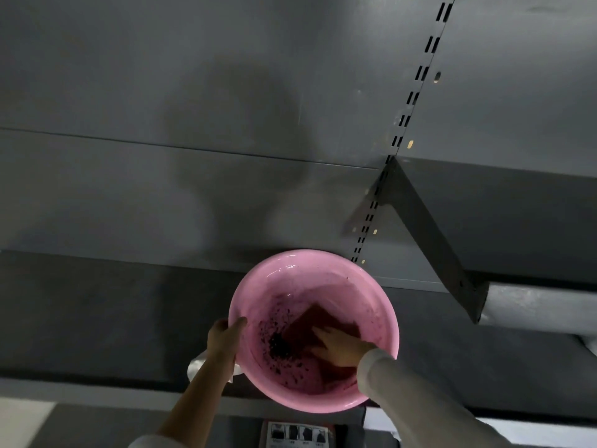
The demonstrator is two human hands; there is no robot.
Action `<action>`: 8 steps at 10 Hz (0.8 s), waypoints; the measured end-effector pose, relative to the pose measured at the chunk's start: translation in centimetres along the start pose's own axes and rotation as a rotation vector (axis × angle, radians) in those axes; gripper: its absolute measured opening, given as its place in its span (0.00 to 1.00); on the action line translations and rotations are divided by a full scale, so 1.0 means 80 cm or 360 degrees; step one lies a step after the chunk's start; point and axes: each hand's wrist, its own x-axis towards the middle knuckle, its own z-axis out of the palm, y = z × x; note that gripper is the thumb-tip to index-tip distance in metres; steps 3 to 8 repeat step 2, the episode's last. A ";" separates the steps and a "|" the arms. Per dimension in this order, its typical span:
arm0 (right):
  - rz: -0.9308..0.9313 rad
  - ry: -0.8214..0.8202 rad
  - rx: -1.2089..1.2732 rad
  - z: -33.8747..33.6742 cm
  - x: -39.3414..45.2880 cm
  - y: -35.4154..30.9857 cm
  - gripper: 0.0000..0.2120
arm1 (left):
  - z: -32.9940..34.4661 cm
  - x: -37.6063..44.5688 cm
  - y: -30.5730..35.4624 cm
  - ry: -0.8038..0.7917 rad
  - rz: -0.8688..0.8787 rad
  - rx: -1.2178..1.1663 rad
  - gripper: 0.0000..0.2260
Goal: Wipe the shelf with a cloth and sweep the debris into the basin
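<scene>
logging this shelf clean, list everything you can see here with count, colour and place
basin: one, pink, held at the front edge of the shelf
cloth: one, dark red, inside the basin under the right hand
debris: many dark specks, piled on the basin bottom left of the cloth
shelf: one, dark grey, behind and beside the basin
bracket: one, dark grey, slanting at right
slotted upright: one, grey, on the back panel
printed label: one, white with dark pictures, below the basin
hands: left hand grips the basin rim; right hand rests flat on the cloth
</scene>
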 end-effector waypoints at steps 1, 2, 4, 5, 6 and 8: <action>0.0018 0.0027 0.0060 -0.013 -0.019 -0.007 0.20 | 0.000 -0.005 0.001 -0.0026 -0.0022 -0.0030 0.04; 0.0007 0.0192 0.0127 -0.031 -0.036 -0.004 0.15 | 0.002 -0.010 0.001 -0.0023 -0.0005 -0.0059 0.07; 0.0007 0.0192 0.0127 -0.031 -0.036 -0.004 0.15 | 0.002 -0.010 0.001 -0.0023 -0.0005 -0.0059 0.07; 0.0007 0.0192 0.0127 -0.031 -0.036 -0.004 0.15 | 0.002 -0.010 0.001 -0.0023 -0.0005 -0.0059 0.07; 0.0007 0.0192 0.0127 -0.031 -0.036 -0.004 0.15 | 0.002 -0.010 0.001 -0.0023 -0.0005 -0.0059 0.07; 0.0007 0.0192 0.0127 -0.031 -0.036 -0.004 0.15 | 0.002 -0.010 0.001 -0.0023 -0.0005 -0.0059 0.07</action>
